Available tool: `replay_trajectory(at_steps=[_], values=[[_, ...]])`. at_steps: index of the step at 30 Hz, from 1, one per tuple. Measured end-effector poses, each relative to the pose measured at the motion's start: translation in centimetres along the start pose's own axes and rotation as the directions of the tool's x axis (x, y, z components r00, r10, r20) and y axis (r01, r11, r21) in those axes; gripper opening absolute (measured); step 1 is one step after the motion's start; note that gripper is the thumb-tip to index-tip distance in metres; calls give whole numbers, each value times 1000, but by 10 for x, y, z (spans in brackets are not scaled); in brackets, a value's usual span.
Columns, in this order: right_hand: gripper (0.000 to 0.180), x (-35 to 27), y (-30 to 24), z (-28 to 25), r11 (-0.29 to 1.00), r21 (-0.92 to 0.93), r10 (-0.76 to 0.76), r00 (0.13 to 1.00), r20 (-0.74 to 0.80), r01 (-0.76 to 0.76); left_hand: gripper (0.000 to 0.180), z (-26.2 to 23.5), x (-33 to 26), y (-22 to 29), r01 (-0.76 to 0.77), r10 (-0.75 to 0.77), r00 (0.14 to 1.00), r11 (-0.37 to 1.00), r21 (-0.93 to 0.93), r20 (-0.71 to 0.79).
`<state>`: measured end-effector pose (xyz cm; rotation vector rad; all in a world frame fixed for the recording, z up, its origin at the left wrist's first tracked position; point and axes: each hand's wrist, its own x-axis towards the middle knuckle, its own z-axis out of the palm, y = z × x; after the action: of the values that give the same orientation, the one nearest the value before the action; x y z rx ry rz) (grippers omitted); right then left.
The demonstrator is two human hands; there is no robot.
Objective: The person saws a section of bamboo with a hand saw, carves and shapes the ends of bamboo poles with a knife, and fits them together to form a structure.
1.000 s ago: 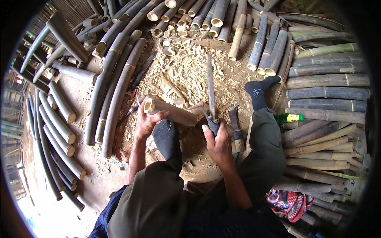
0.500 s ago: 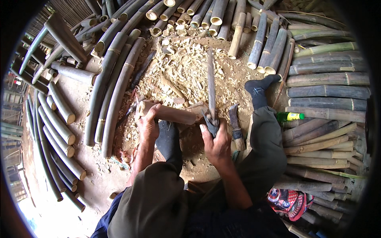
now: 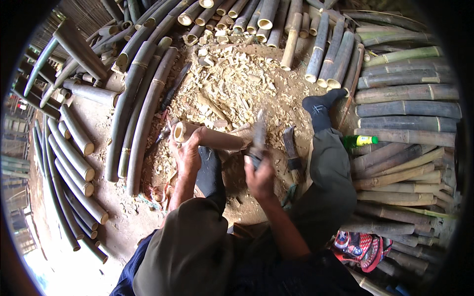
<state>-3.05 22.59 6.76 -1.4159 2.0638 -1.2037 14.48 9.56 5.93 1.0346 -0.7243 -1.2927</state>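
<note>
A short bamboo tube (image 3: 217,138) lies crosswise in front of me, its hollow cut end facing left. Wrapped around that left end is my left hand (image 3: 186,152), closed on the tube. My right hand (image 3: 260,176) grips the dark handle of a long knife (image 3: 259,132) just beyond the tube's right end. Motion blurs the blade, which points away from me; whether it touches the bamboo I cannot tell. Under the tube's right end, a pale piece of wood (image 3: 242,130) partly shows.
Pale shavings (image 3: 232,84) cover the ground ahead. A curved-blade tool (image 3: 291,148) lies right of my right hand, a dark knife (image 3: 177,86) far left. Bamboo poles (image 3: 143,118) lie left, ahead and in a right-hand stack (image 3: 407,108), beside a green bottle (image 3: 358,141).
My right hand and the knife have moved a little left and toward me, and the blade now looks shorter and blurred. The tube has turned slightly, showing its hollow left end.
</note>
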Motion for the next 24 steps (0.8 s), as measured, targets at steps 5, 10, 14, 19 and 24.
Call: replay_trajectory(at_steps=[5,10,14,19,24], values=[[46,-14,30,2,945,-276,261,910,321,-174,62,-20,5,-13,-85,55,994,937,338,98],[34,22,-47,-36,997,44,63,989,131,-69,51,-17,1,26,-17,-35,981,965,260,193],[42,-5,32,5,894,-437,243,926,289,-99,49,-5,-5,29,49,-91,964,984,171,249],[52,-1,20,-6,953,-258,242,907,344,-157,53,-22,-2,36,117,-133,965,990,83,225],[35,29,-63,-47,999,9,-53,993,107,52,54,-26,2,25,98,-113,945,993,63,308]])
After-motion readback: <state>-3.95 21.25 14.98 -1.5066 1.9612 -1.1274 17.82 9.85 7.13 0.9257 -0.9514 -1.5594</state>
